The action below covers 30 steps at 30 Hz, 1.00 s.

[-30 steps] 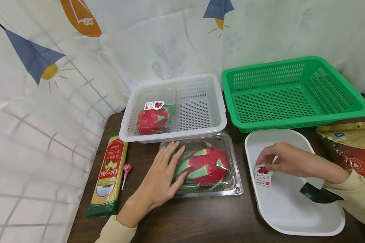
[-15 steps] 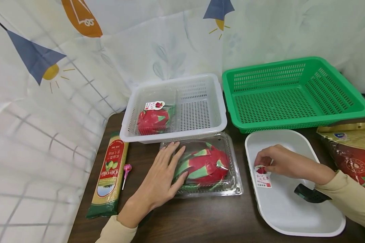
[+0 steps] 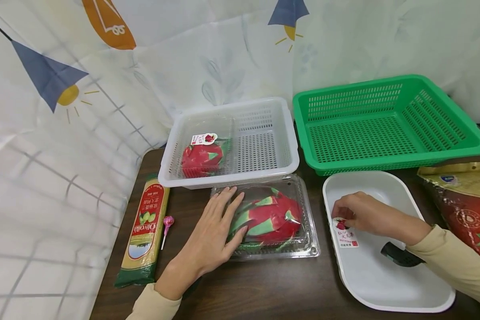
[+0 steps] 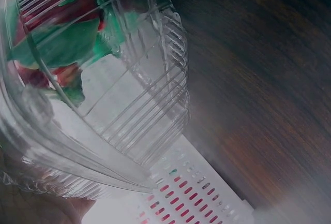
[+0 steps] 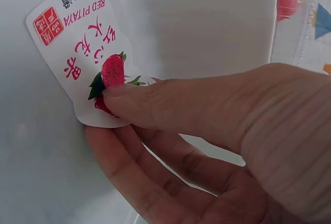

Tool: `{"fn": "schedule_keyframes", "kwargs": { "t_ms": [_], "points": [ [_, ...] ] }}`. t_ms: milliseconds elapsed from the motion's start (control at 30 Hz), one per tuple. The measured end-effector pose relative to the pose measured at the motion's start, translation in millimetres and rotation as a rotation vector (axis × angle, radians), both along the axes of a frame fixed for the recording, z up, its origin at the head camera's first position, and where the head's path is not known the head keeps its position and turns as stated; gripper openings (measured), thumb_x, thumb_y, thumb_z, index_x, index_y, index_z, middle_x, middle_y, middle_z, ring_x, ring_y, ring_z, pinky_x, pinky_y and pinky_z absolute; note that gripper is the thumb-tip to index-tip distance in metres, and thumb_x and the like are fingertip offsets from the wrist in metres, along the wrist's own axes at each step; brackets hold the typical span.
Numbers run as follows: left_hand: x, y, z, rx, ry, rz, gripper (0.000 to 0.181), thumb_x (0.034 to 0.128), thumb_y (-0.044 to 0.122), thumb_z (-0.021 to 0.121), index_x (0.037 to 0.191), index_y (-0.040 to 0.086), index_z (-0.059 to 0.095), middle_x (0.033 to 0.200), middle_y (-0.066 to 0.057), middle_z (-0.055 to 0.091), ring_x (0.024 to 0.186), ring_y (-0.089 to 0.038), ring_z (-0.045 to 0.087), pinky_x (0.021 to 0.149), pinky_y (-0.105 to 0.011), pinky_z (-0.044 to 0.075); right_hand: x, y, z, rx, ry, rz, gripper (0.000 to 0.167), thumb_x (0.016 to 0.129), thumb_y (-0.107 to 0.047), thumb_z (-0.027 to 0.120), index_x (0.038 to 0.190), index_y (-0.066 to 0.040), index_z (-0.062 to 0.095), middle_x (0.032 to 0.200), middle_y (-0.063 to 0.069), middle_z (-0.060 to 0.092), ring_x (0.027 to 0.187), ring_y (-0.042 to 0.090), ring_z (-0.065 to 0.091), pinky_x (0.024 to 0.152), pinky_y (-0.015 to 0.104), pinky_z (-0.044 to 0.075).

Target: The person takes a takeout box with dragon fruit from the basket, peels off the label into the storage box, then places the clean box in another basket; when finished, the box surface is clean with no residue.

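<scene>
A closed clear plastic clamshell box [image 3: 310, 242] with a red and green dragon fruit [image 3: 270, 215] inside lies on the table, just in front of the white basket. My left hand [image 3: 208, 229] rests on the box's left side, fingers extended over the lid. In the left wrist view, the ribbed wall of the clamshell box [image 4: 150, 94] fills the upper left. Over the white tray [image 3: 388, 280], my right hand [image 3: 368, 215] pinches a dragon fruit label [image 3: 346, 240] between thumb and fingers. Printing on the label [image 5: 85, 43] shows plainly in the right wrist view.
A white basket [image 3: 244, 174] behind the box holds another boxed dragon fruit [image 3: 202, 158]. The green basket [image 3: 364, 158] stands to its right. Spaghetti packet [image 3: 144, 231] and lollipop [image 3: 167, 222] lie at left. A gold and red bag [image 3: 468, 204] sits at the right edge.
The right hand has shifted slightly left over the white tray, carrying the label nearer the tray's left wall. My left hand and the box stay where they were.
</scene>
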<state>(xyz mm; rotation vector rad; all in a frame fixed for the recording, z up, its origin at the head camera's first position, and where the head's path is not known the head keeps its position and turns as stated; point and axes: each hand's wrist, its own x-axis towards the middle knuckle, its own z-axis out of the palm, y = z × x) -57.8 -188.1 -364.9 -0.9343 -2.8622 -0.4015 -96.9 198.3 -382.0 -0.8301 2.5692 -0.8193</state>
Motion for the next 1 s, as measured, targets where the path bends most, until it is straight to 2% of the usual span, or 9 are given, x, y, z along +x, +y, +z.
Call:
{"fn": "schedule_keyframes", "kwargs": {
  "t_ms": [400, 600, 700, 833, 1000],
  "points": [
    [0.3, 0.1, -1.2, 0.004, 0.003, 0.003, 0.075, 0.0997, 0.042, 0.06, 0.161, 0.007, 0.036, 0.167, -0.015, 0.03, 0.156, -0.032, 0.025, 0.127, -0.054, 0.019, -2.0, -3.2, -1.7, 0.031, 0.126, -0.049, 0.023, 0.078, 0.008, 0.081, 0.081, -0.011, 0.07, 0.075, -0.011, 0.063, 0.068, 0.006, 0.053, 0.061, 0.029, 0.049],
    [-0.2, 0.8, -1.6, 0.015, 0.028, -0.008, 0.075, 0.0995, 0.04, 0.062, 0.161, 0.006, 0.036, 0.166, -0.016, 0.031, 0.155, -0.033, 0.026, 0.127, -0.055, 0.02, -4.0, -2.6, 3.7, 0.073, 0.131, -0.088, 0.018, 0.08, 0.006, 0.08, 0.084, -0.009, 0.071, 0.077, -0.007, 0.064, 0.069, 0.009, 0.054, 0.062, 0.031, 0.049],
    [-0.3, 0.8, -2.8, 0.029, 0.05, -0.022, 0.074, 0.0993, 0.038, 0.063, 0.161, 0.006, 0.036, 0.165, -0.017, 0.033, 0.155, -0.033, 0.027, 0.126, -0.056, 0.021, -5.4, -1.0, 10.6, 0.059, 0.152, -0.097, 0.012, 0.083, 0.002, 0.079, 0.086, -0.008, 0.072, 0.075, -0.008, 0.062, 0.068, 0.008, 0.053, 0.06, 0.03, 0.048],
    [-0.7, 0.7, -4.1, 0.044, 0.083, -0.034, 0.074, 0.0983, 0.036, 0.064, 0.16, 0.005, 0.037, 0.163, -0.019, 0.035, 0.154, -0.035, 0.029, 0.124, -0.058, 0.024, -6.1, 0.2, 26.8, 0.007, 0.195, -0.102, 0.006, 0.089, -0.002, 0.077, 0.09, -0.006, 0.073, 0.076, -0.01, 0.063, 0.069, 0.007, 0.056, 0.06, 0.029, 0.05],
    [-0.8, 1.1, -4.3, 0.046, 0.091, -0.032, 0.074, 0.0983, 0.037, 0.065, 0.159, 0.004, 0.038, 0.163, -0.02, 0.036, 0.154, -0.036, 0.029, 0.124, -0.058, 0.025, 2.2, -6.0, 49.3, -0.086, 0.205, -0.142, 0.013, 0.095, -0.008, 0.076, 0.108, -0.006, 0.075, 0.097, -0.006, 0.071, 0.086, 0.013, 0.067, 0.074, 0.034, 0.06]
  ]
}}
